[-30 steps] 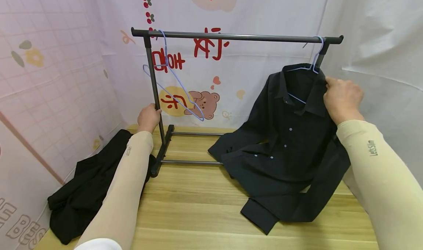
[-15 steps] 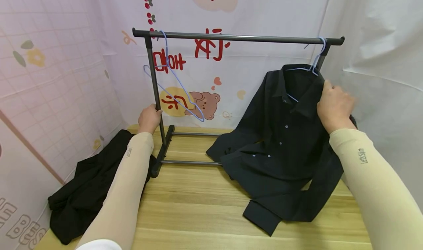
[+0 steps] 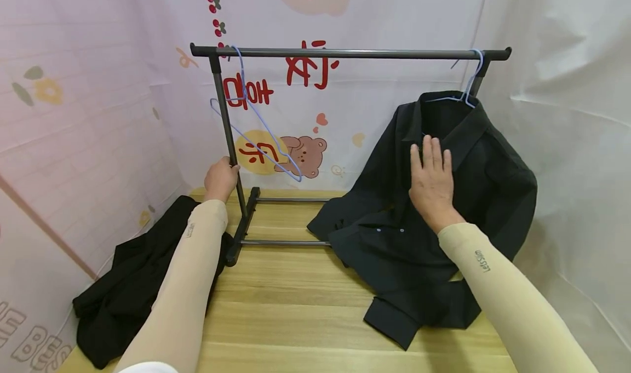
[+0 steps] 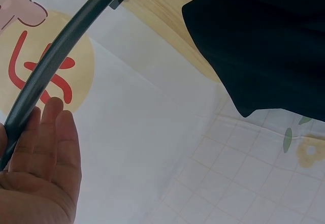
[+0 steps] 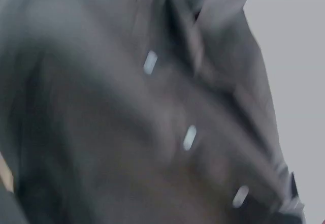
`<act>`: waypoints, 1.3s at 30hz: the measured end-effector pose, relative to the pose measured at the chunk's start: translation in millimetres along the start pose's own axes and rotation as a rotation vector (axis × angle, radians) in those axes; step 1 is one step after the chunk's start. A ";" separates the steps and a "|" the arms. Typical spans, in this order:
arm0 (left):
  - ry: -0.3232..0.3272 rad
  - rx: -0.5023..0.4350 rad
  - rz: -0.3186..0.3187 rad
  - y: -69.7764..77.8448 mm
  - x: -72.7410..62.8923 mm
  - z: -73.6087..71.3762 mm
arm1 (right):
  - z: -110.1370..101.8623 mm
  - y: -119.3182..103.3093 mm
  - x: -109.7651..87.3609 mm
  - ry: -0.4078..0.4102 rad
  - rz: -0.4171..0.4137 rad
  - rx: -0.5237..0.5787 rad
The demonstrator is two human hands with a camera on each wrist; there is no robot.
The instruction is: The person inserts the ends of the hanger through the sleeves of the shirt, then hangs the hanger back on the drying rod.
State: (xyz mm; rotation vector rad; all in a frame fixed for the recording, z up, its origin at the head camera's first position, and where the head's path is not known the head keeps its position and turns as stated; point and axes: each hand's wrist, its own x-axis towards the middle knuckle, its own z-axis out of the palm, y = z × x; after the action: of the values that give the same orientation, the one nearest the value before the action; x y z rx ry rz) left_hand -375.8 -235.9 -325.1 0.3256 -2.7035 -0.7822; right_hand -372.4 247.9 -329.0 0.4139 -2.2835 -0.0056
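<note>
A black button-up shirt [image 3: 498,181] hangs on a blue hanger [image 3: 478,69] at the right end of a dark metal clothes rack [image 3: 345,53]. In front of its chest is my right hand [image 3: 432,181], fingers straight and pointing up, overlapping the button front in the head view. The right wrist view shows only blurred black cloth with several pale buttons [image 5: 190,137]. My left hand [image 3: 221,181] holds the rack's left upright [image 3: 224,115]; in the left wrist view, its fingers [image 4: 66,142] lie along the post.
A second blue hanger [image 3: 266,126], bare, hangs at the rack's left end. Another black garment [image 3: 133,280] lies heaped at the left, beside my left forearm. The rack's base [image 3: 241,228] stands on a wooden table [image 3: 286,313], with printed cloth walls [image 3: 162,33] around it.
My right hand has let go of the shirt's collar at the right and moved left and down before its chest, fingers now straight. The shirt's right shoulder hangs outward. The left hand keeps its hold.
</note>
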 end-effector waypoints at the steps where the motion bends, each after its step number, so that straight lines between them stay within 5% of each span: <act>1: 0.001 0.001 0.001 0.0 -0.3 -0.6 | 4.1 -8.4 -3.0 -0.031 0.000 0.040; 9: -0.017 0.012 0.029 -2.3 -0.2 -4.1 | 23.7 -83.2 -32.9 -0.360 0.189 0.350; 18: -0.048 0.017 0.051 -2.3 1.7 -8.1 | 25.5 -162.5 -58.5 -0.476 0.269 0.537; 26: -0.089 0.088 0.087 -3.9 3.6 -12.2 | 32.0 -198.2 -76.0 -0.569 0.315 0.608; 32: -0.289 0.173 0.099 -15.6 0.4 -26.6 | 37.7 -211.4 -82.6 -0.613 0.336 0.659; 39: -0.575 0.270 0.125 -56.7 -12.1 -45.7 | 39.6 -222.4 -85.1 -0.628 0.332 0.716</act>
State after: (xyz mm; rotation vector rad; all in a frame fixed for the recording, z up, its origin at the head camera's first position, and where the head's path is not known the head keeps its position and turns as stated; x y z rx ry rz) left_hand -341.1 -301.0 -322.3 -0.0232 -3.3378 -0.5324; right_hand -282.3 57.7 -447.2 0.4216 -2.9017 0.9969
